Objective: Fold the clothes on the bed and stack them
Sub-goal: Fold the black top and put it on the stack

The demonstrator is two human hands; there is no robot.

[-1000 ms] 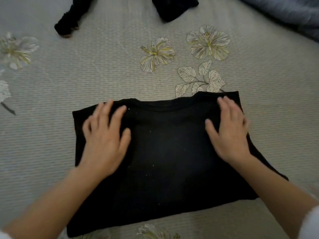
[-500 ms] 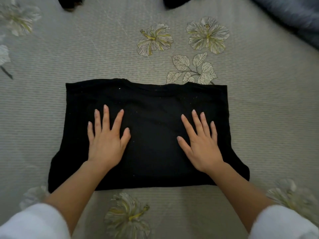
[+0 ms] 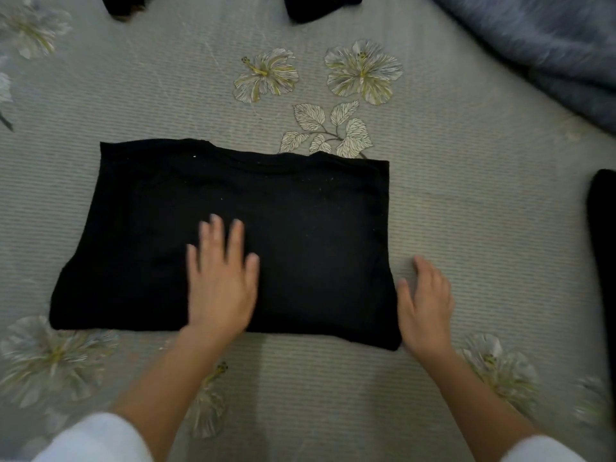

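Looks like mid-fold on the black shirt (image 3: 300, 228). It lies flat in the middle of the bed (image 3: 466, 211), already down to a wide rectangle with the collar along the far edge.

The left hand (image 3: 221, 288) lies flat on it near the front edge, grip open, fingers straight and pressing the cloth. The right hand (image 3: 425, 308) is on the bed cover just beside the shirt's right edge with the thumb about touching it. Its fingers are relaxed and the grip is open, holding nothing (it's blurry, so I can't say if a fingertip is under the edge).

My guess for the next move is that the right hand takes the right edge and carries it over to the left while the left hand pins the middle as the crease. The edges need to line up, and soft cloth like this will bunch if it's dragged instead of lifted.

Count:
- One shirt in hand.
- Two bits of dark clothing at the far edge, a dark scrap (image 3: 121, 6) and a dark lump (image 3: 321, 8). Both are cut off, so I can't tell if they're one garment or two.
- One black piece (image 3: 603, 261) at the right edge, maybe the stack.
- One blue-grey blanket (image 3: 550, 45) in the far right corner.
- Two hands.
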